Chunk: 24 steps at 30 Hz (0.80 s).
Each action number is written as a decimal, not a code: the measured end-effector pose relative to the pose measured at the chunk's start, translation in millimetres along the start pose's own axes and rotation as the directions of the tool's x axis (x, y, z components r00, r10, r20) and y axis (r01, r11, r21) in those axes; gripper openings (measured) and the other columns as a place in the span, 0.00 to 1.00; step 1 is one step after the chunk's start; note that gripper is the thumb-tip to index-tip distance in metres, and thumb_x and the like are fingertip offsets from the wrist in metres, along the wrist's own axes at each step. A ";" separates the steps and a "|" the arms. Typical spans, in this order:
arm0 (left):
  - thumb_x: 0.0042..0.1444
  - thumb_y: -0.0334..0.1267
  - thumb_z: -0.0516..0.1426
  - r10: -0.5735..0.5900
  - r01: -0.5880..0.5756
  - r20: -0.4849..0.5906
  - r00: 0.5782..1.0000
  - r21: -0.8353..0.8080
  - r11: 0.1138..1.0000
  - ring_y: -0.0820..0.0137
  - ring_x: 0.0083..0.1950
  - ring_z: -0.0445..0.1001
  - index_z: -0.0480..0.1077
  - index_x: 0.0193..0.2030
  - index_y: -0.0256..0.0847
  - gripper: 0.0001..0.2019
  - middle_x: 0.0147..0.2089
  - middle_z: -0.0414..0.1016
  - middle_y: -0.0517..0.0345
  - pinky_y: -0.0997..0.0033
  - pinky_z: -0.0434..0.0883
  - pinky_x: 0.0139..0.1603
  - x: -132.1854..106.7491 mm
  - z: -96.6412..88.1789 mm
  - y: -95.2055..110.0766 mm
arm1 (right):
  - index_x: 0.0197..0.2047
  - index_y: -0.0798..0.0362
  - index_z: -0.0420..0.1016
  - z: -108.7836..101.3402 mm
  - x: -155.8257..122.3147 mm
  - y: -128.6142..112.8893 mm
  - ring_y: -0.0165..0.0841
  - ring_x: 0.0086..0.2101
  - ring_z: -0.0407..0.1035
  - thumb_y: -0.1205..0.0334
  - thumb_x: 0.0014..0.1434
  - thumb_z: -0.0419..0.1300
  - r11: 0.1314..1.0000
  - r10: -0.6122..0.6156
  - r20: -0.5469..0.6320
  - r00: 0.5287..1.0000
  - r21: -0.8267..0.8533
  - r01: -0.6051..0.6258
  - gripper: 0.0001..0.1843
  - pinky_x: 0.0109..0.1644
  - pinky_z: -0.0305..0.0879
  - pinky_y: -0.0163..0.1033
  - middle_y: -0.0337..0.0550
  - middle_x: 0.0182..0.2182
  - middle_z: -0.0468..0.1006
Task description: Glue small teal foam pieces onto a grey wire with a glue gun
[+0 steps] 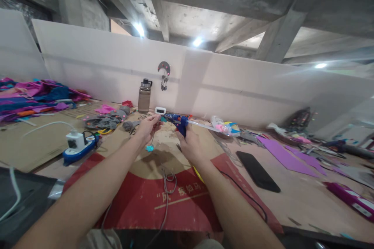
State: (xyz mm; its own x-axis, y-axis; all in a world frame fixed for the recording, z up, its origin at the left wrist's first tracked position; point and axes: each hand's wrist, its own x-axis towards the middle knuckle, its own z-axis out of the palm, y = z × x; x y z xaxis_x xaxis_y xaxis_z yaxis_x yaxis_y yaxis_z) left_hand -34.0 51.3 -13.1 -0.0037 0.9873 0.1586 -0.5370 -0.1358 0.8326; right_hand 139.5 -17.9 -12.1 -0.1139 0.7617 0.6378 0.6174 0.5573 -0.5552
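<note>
My right hand point(189, 146) is wrapped round the handle of a blue glue gun point(181, 123). A long clear glue stick point(203, 125) juts out of its back towards the right. The nozzle points left, close to the fingers of my left hand point(149, 127). Those fingers pinch a small teal piece point(163, 118), which looks like felt. Below my left hand a bright blue piece point(149, 148) hangs on a thin grey cord. Loose grey cord point(169, 183) lies lower down on the red and brown cardboard sheet point(140, 206).
A water bottle point(144, 97) stands against the white partition point(117, 58). Grey ornaments point(106, 120) lie to the left, behind a blue power strip point(78, 151). On the right are a black phone point(257, 171), purple sheets point(288, 155) and a magenta box point(350, 200).
</note>
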 end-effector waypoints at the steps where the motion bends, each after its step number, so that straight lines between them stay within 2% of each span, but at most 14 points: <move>1: 0.47 0.33 0.61 0.001 -0.001 0.000 1.000 0.001 1.000 0.78 0.23 0.72 0.71 0.31 0.35 0.05 0.24 0.72 0.60 0.83 0.68 0.20 -0.2 0.3 0.1 | 0.49 0.52 0.63 0.1 0.2 0.2 0.38 0.36 0.69 0.59 0.58 0.49 1.000 -0.002 0.001 1.000 -0.002 0.002 0.16 0.40 0.63 0.40 0.49 0.38 0.74; 18: 0.47 0.32 0.61 0.003 -0.004 -0.023 1.000 -0.006 1.000 0.77 0.23 0.73 0.71 0.32 0.35 0.05 0.23 0.73 0.60 0.83 0.69 0.20 0.8 -0.6 2.1 | 0.53 0.54 0.61 -1.8 0.8 -1.1 0.39 0.38 0.68 0.59 0.58 0.50 1.000 -0.020 0.000 1.000 -0.021 0.020 0.20 0.40 0.62 0.40 0.51 0.39 0.74; 24: 0.48 0.32 0.61 0.006 -0.006 0.017 1.000 -0.001 1.000 0.77 0.24 0.73 0.71 0.32 0.35 0.04 0.24 0.72 0.60 0.83 0.69 0.20 1.1 -1.5 0.0 | 0.54 0.54 0.61 -2.2 1.0 -2.0 0.40 0.39 0.68 0.58 0.58 0.49 1.000 -0.013 0.001 1.000 -0.007 0.013 0.21 0.41 0.62 0.41 0.51 0.40 0.73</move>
State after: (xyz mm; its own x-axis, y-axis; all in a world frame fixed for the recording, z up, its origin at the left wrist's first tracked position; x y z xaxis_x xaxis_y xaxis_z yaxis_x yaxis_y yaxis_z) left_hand -35.4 52.5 -13.7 0.0074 0.9849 0.1727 -0.5382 -0.1416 0.8308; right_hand 139.8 -18.9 -9.1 -0.1229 0.7547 0.6445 0.6212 0.5650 -0.5431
